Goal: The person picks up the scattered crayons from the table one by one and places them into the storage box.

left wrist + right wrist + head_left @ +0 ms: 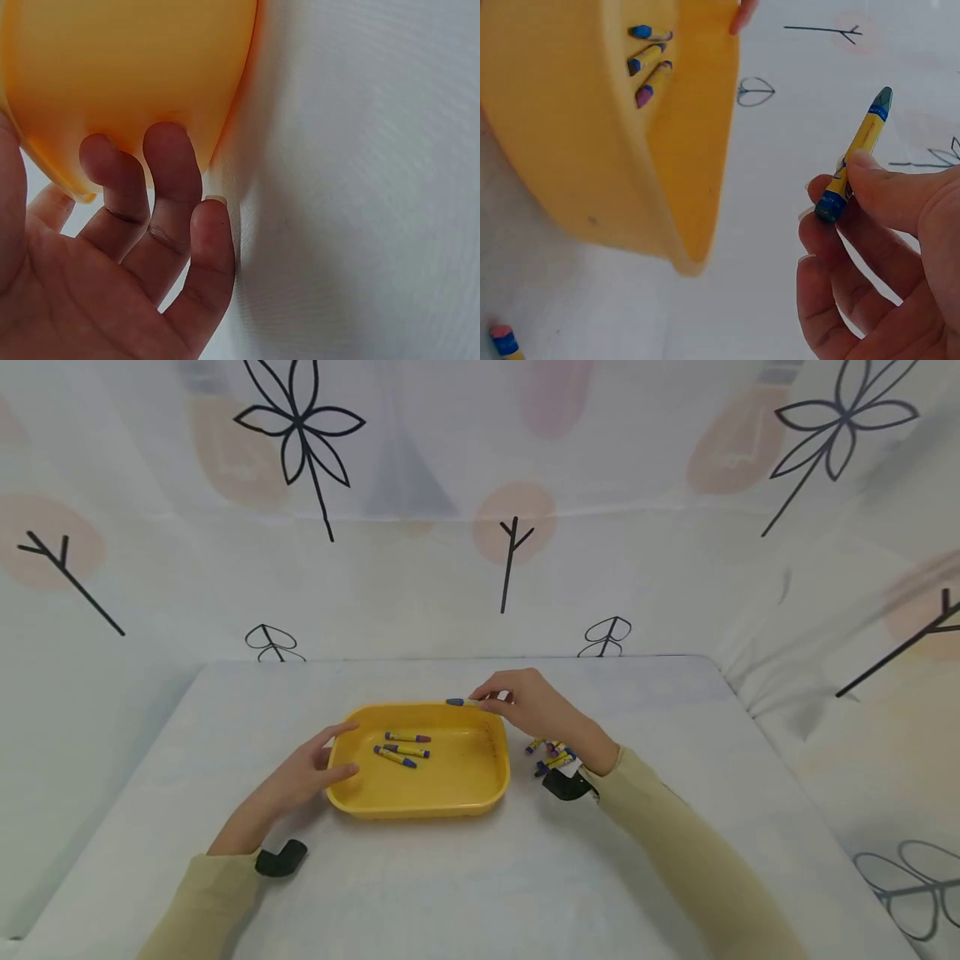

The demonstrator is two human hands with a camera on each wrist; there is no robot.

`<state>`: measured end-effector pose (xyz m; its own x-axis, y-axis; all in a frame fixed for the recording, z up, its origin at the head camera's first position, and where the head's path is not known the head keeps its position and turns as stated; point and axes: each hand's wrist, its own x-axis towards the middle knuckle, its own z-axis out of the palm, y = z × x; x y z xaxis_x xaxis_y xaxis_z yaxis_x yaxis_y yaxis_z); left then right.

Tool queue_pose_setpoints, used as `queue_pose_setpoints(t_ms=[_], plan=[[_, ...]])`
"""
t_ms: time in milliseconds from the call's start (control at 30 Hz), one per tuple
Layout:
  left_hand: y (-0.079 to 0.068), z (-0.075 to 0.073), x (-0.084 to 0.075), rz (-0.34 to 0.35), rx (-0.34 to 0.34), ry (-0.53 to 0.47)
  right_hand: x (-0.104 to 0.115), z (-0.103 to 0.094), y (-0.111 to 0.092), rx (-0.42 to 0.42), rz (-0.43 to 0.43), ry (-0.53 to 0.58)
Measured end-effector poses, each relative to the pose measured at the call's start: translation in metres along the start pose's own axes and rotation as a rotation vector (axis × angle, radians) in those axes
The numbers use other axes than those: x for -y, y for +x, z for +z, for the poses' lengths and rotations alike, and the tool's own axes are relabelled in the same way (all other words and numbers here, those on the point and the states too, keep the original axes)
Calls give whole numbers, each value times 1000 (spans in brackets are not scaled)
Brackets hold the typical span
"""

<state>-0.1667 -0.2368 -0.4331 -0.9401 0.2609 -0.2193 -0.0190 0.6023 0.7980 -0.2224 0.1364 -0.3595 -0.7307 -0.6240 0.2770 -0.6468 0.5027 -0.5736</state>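
A yellow tray [450, 792] stands on the table with three crayons [407, 751] lying in its left half. My left hand [303, 770] holds the tray's left end, thumb over the rim and fingertips [171, 142] against the outer wall in the left wrist view. Over the tray's far right corner, my right hand [528, 702] pinches a crayon [861, 150] between thumb and fingers. This crayon has a yellow wrapper, blue bands and a dark bluish-green tip, and is apart from the tray in the right wrist view.
A small pile of crayons [553, 760] lies on the white table [465, 885] right of the tray, partly hidden beneath my right wrist. Patterned cloth [420, 585] hangs behind the table's far edge. Dark wrist mounts [282, 858] sit at both sleeves.
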Motion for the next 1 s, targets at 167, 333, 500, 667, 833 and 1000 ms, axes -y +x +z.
queue_pose_setpoints(t_ms=[167,333,500,667,833,1000], plan=[[-1,0,0,-7,-1,-10,6,15,25,27,-16,50],[-1,-2,0,-14,-2,1,13,31,48,34,-45,69],[2,-2,3,-15,1,9,15,52,64,53,-42,90],[4,-2,4,-28,10,-22,12,72,71,153,40,148],[3,-1,4,-12,16,-30,11,83,71,248,106,165],[2,-2,2,-2,16,-33,9,91,73,298,83,7]])
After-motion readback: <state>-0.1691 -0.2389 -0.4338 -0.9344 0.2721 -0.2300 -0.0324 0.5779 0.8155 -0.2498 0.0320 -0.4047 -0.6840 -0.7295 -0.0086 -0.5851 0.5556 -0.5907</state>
